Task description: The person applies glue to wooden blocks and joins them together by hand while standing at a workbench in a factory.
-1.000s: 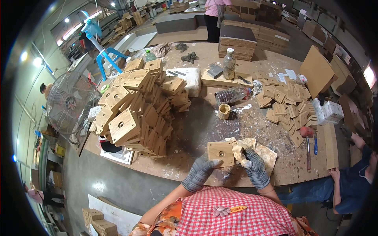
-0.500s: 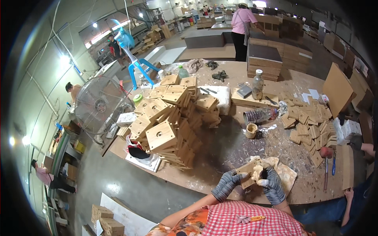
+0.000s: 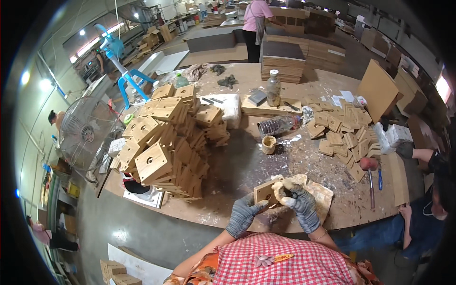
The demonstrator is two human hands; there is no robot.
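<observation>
1. While both gloved hands meet over the near table edge, the left hand (image 3: pixel 243 214) is curled closed around the lower left corner of a small square wooden block (image 3: pixel 264 192), thumb on its face.
2. Right hand (image 3: pixel 302 205), grey glove smeared pale, is closed with its fingers pressed against the block's right side and front; whether it pinches a rag or only paste cannot be told.
3. Block is held tilted just above the table (image 3: pixel 237 166); a round hole shows in its face.
4. Under and behind the right hand lies a crumpled tan sheet (image 3: pixel 323 192), stained, flat on the tabletop.
5. Left of the hands stands a tall, leaning heap of like wooden blocks (image 3: pixel 166 142), each with a centre hole.
6. Beyond the hands, mid-table: a small open tub of paste (image 3: pixel 269 144); a clear plastic bottle (image 3: pixel 279 125) lying on its side; a glass bottle (image 3: pixel 272 88) upright with a pale cap.
7. Right of these, a loose scatter of flat wooden squares (image 3: pixel 344 135), well apart from the hands.
8. Packages: a white sack (image 3: pixel 229 107) behind the heap; a brown cardboard sheet (image 3: pixel 377 90) propped upright at the far right; a white wrapped pack (image 3: pixel 396 135) at the right edge.
9. Another person's gloved hand (image 3: pixel 405 150) rests at the right edge.
</observation>
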